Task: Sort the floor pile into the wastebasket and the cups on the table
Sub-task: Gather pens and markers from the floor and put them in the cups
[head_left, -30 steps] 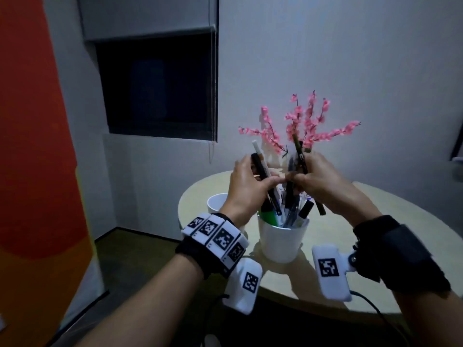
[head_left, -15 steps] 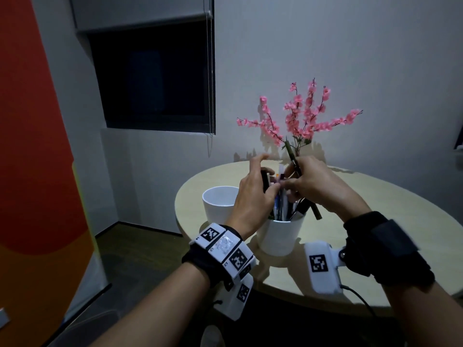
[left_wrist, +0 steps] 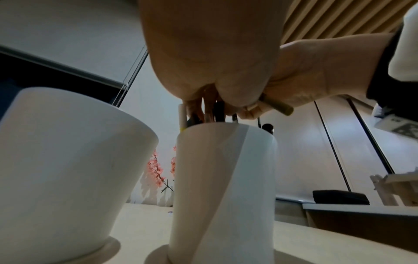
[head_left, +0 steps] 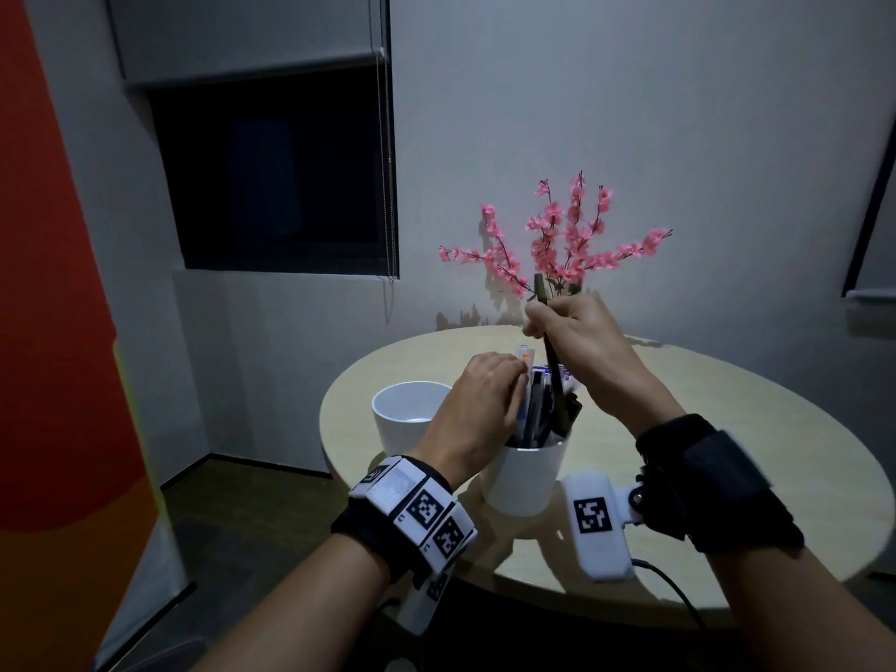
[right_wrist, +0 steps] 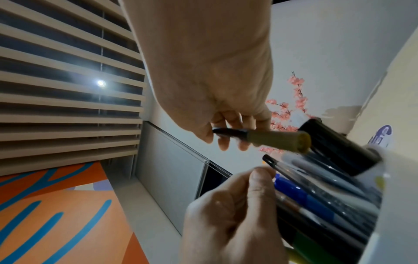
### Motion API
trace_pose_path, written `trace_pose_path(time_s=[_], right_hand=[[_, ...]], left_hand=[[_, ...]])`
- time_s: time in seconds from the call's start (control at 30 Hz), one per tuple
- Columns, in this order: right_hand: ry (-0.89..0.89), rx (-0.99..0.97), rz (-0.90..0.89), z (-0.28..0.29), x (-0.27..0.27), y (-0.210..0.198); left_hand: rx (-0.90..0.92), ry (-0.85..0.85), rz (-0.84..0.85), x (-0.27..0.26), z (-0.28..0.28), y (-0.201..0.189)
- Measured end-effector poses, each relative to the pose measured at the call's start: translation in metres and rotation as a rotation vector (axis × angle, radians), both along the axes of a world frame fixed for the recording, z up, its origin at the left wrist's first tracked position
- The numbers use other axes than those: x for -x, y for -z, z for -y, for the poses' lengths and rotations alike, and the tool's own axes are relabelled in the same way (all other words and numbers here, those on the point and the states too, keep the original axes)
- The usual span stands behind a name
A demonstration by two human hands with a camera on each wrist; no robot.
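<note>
On the round table (head_left: 727, 453) stands a white cup (head_left: 528, 477) (left_wrist: 226, 178) crammed with pens (head_left: 536, 409) (right_wrist: 316, 192). My left hand (head_left: 516, 383) (left_wrist: 210, 101) (right_wrist: 251, 185) sits on top of that bunch, its curled fingers and thumb pinching pens in the cup. Just above and to the right, my right hand (head_left: 538, 317) (right_wrist: 226, 139) grips an olive-capped dark pen (head_left: 552, 371) (right_wrist: 278, 141) (left_wrist: 278, 107), whose lower end dips toward the cup's mouth. A second, wider white cup (head_left: 407, 429) (left_wrist: 68, 151) stands empty to the left. No wastebasket or floor pile is in view.
A vase of pink blossom twigs (head_left: 567, 235) stands behind the cups near the wall. An orange banner (head_left: 48, 283) fills the left side, with dark floor (head_left: 252, 506) between it and the table. A dark window (head_left: 271, 177) is set in the back wall.
My left hand has come down with its pens into the full cup. My right hand has pulled apart from it and now holds the olive pen higher. The empty cup has come into full view.
</note>
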State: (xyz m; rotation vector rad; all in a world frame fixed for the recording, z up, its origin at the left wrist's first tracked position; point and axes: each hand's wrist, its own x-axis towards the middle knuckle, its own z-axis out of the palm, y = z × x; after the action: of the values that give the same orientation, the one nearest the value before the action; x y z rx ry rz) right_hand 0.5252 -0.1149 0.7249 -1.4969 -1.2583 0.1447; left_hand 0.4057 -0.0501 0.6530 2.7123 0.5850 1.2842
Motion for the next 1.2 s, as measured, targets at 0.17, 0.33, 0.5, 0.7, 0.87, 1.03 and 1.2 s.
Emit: trace_pose_path(time_s=[0.17,0.33,0.5,0.7,0.87,1.03,1.2], right_hand=[[0.058,0.015,0.171,0.003,-0.007,0.004],[0.165,0.092,0.344,0.003,-0.007,0.013],[0.147,0.33,0.521,0.002,0.001,0.017],[0.247,0.162,0.602,0.006,0.012,-0.008],[-0.081,0.009,0.513,-0.011,0.095,-0.001],[-0.512,0.189,0.526,-0.065,0.213,0.079],[-0.863,0.624,0.404,-0.114,0.304,0.234]], left_hand=[[0.006,-0.055,0.065,0.004,0.002,-0.006],[-0.07,-0.101,0.003,0.009,-0.002,-0.006],[-0.055,-0.079,0.006,0.017,-0.007,-0.003],[0.049,-0.06,0.227,0.054,-0.013,-0.017],[0.134,-0.218,0.431,0.128,-0.04,-0.019],[0.285,-0.402,0.569,0.234,-0.071,0.031],[0.63,-0.675,0.636,0.347,-0.09,0.178]])
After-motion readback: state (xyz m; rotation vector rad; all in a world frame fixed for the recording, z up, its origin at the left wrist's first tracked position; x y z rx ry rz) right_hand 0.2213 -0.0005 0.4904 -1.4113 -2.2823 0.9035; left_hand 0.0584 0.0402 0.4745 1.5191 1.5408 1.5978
